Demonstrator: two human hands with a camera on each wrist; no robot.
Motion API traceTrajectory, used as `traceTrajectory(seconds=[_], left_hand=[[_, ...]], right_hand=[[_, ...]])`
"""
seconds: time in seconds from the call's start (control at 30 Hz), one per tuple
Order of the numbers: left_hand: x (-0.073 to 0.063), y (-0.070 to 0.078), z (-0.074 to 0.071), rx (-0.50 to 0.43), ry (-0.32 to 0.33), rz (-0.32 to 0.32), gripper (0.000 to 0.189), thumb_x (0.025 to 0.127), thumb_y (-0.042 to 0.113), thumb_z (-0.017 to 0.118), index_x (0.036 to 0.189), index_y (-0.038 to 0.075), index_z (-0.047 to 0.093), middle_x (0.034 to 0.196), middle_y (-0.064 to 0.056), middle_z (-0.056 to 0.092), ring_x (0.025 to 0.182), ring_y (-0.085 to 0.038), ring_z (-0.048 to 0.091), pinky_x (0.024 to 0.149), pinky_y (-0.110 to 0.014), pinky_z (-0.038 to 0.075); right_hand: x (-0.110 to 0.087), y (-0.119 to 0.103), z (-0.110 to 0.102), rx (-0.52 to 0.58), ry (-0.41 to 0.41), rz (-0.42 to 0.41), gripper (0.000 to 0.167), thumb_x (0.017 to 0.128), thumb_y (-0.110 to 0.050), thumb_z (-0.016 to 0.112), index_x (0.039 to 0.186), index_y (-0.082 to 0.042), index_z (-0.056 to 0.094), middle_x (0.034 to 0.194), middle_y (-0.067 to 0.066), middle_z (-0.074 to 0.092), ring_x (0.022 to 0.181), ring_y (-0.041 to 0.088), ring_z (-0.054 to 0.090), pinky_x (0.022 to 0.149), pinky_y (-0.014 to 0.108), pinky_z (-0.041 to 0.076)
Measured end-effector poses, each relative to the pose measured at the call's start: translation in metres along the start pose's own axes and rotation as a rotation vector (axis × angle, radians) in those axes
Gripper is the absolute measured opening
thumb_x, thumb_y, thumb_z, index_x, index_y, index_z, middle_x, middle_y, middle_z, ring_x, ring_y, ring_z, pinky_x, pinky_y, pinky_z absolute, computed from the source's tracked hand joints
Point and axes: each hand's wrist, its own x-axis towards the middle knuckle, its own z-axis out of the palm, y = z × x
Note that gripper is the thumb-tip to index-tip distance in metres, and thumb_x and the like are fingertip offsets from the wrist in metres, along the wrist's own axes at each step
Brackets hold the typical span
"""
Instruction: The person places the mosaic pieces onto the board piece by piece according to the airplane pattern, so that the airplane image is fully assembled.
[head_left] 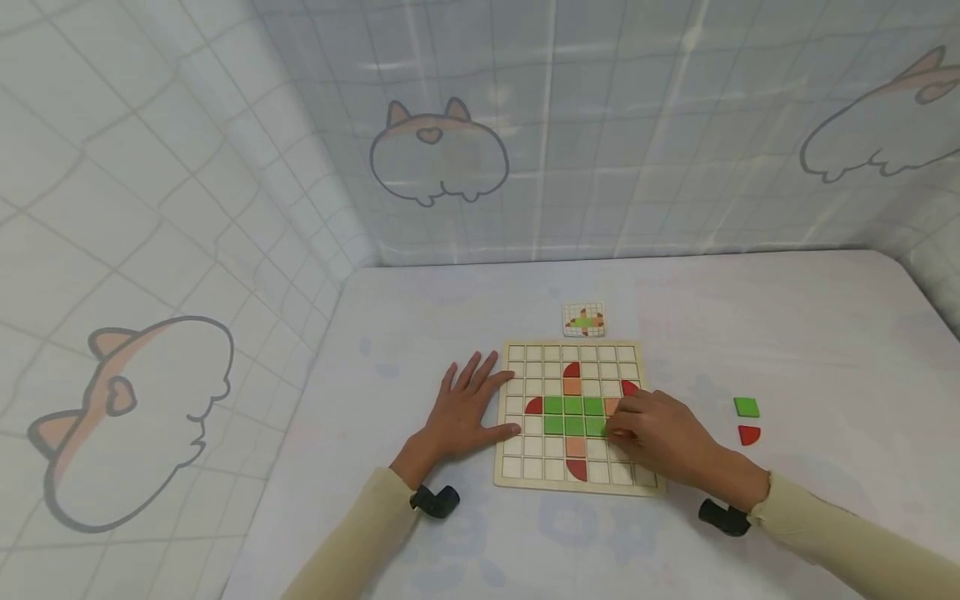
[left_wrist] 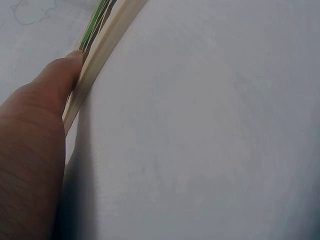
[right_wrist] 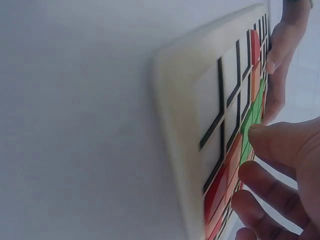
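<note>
A wooden grid board [head_left: 525,483] lies on the table, with green square tiles [head_left: 573,406], orange squares [head_left: 575,447] and red quarter-round tiles [head_left: 577,470] set in its cells. My left hand [head_left: 467,412] rests at the board's left edge with fingers spread; its thumb [left_wrist: 62,75] touches the rim in the left wrist view. Over the board's right part, my right hand [head_left: 660,437] bends its fingers, its thumb [right_wrist: 272,140] at a green tile [right_wrist: 247,132]. No tile shows lifted between its fingers. That hand hides several cells in the head view.
A small pattern card [head_left: 583,320] lies just behind the board. To the right, a loose green tile [head_left: 746,407] and a red quarter-round tile [head_left: 749,435] lie on the white tabletop [head_left: 825,333]. Tiled-print curtains [head_left: 600,125] hang behind and at the sides.
</note>
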Motion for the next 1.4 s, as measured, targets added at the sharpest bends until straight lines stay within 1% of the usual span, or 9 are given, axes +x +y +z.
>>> traceTrajectory(seconds=[0.2, 0.5, 0.63, 0.73, 0.87, 0.97, 1.17, 1.3, 1.4], left_hand=[[-0.001, -0.002, 0.0, -0.021, 0.027, -0.004, 0.087, 0.083, 0.081, 0.041, 0.153, 0.03, 0.031, 0.165, -0.002, 0.008, 0.15, -0.027, 0.001, 0.114, -0.057, 0.004], [0.001, -0.003, 0.001, -0.024, 0.03, 0.007, 0.087, 0.083, 0.082, 0.039, 0.153, 0.03, 0.031, 0.165, -0.002, 0.008, 0.15, -0.027, 0.001, 0.114, -0.057, 0.002], [0.0, -0.004, 0.001, -0.028, 0.023, -0.005, 0.087, 0.083, 0.082, 0.041, 0.153, 0.031, 0.031, 0.165, -0.001, 0.007, 0.15, -0.025, -0.001, 0.114, -0.056, 0.0], [0.0, -0.004, 0.001, -0.043, 0.032, 0.001, 0.087, 0.083, 0.082, 0.041, 0.153, 0.031, 0.031, 0.165, -0.001, 0.007, 0.15, -0.025, -0.001, 0.114, -0.056, 0.0], [0.001, -0.004, 0.002, -0.049, 0.038, 0.009, 0.087, 0.083, 0.082, 0.039, 0.153, 0.031, 0.031, 0.165, -0.001, 0.008, 0.15, -0.026, 0.0, 0.114, -0.057, 0.001], [0.001, -0.004, 0.004, -0.047, 0.041, 0.01, 0.087, 0.083, 0.082, 0.039, 0.153, 0.031, 0.031, 0.165, -0.001, 0.009, 0.15, -0.026, 0.001, 0.114, -0.057, 0.002], [0.001, -0.002, 0.005, -0.053, 0.04, 0.018, 0.086, 0.084, 0.08, 0.042, 0.153, 0.03, 0.032, 0.165, -0.002, 0.009, 0.149, -0.027, 0.002, 0.114, -0.058, 0.003], [-0.001, -0.001, 0.003, -0.054, 0.037, 0.018, 0.086, 0.084, 0.08, 0.042, 0.153, 0.029, 0.033, 0.164, -0.003, 0.01, 0.149, -0.027, 0.003, 0.114, -0.058, 0.004], [-0.001, -0.001, 0.002, -0.045, 0.027, 0.014, 0.086, 0.084, 0.08, 0.042, 0.153, 0.029, 0.032, 0.164, -0.003, 0.009, 0.149, -0.027, 0.002, 0.114, -0.058, 0.004]], right_hand=[[-0.016, 0.011, -0.01, -0.057, 0.018, 0.051, 0.02, 0.071, -0.015, 0.089, 0.087, -0.018, 0.077, 0.085, -0.01, 0.067, 0.077, 0.011, 0.06, 0.07, 0.033, 0.05], [-0.05, 0.039, -0.039, -0.199, 0.009, 0.271, 0.02, 0.07, -0.01, 0.086, 0.088, -0.01, 0.077, 0.085, 0.002, 0.069, 0.08, 0.028, 0.062, 0.065, 0.044, 0.051], [-0.063, 0.054, -0.047, -0.255, 0.066, 0.311, 0.02, 0.067, -0.012, 0.087, 0.085, -0.008, 0.077, 0.081, 0.005, 0.069, 0.074, 0.031, 0.06, 0.057, 0.045, 0.047], [-0.071, 0.061, -0.051, -0.282, 0.091, 0.378, 0.022, 0.067, -0.016, 0.086, 0.085, -0.007, 0.077, 0.085, 0.011, 0.067, 0.082, 0.042, 0.057, 0.06, 0.053, 0.044], [-0.077, 0.064, -0.055, -0.291, 0.04, 0.514, 0.026, 0.071, -0.023, 0.084, 0.09, -0.008, 0.077, 0.089, 0.017, 0.064, 0.093, 0.054, 0.051, 0.064, 0.064, 0.038], [-0.078, 0.067, -0.057, -0.288, -0.011, 0.577, 0.027, 0.075, -0.027, 0.082, 0.094, -0.009, 0.076, 0.078, 0.01, 0.064, 0.084, 0.051, 0.055, 0.061, 0.062, 0.037], [-0.078, 0.073, -0.056, -0.258, 0.009, 0.567, 0.017, 0.075, -0.02, 0.079, 0.089, -0.01, 0.076, 0.063, 0.0, 0.063, 0.06, 0.03, 0.056, 0.055, 0.055, 0.037], [-0.074, 0.073, -0.054, -0.252, 0.059, 0.51, 0.01, 0.072, -0.013, 0.077, 0.081, -0.011, 0.074, 0.056, -0.008, 0.057, 0.057, 0.024, 0.054, 0.057, 0.056, 0.037], [-0.068, 0.068, -0.051, -0.254, 0.081, 0.47, 0.011, 0.068, -0.012, 0.079, 0.077, -0.011, 0.072, 0.056, -0.009, 0.058, 0.063, 0.029, 0.057, 0.067, 0.063, 0.036]])
